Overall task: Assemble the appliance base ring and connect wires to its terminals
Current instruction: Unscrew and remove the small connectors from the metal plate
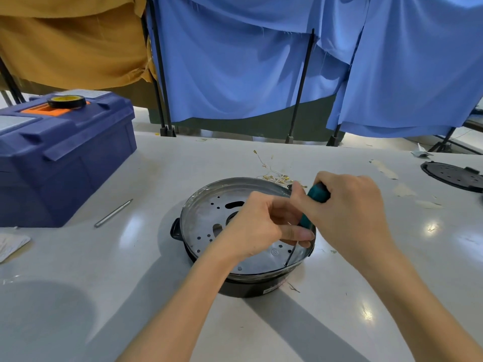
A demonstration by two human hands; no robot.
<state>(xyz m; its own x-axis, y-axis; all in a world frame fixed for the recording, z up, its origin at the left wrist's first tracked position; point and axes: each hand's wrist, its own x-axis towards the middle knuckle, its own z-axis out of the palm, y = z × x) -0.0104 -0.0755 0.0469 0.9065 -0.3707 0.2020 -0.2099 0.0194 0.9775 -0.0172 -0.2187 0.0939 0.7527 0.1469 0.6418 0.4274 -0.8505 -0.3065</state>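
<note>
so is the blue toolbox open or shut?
Shut. The blue toolbox's lid sits flat on the box, and a roll of black tape rests on top of it.

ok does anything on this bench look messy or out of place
Yes. A tangle of loose wires lies heaped behind the base ring, unconnected. Torn scraps litter the table at right, and a roll of tape sits on the toolbox lid.
</note>
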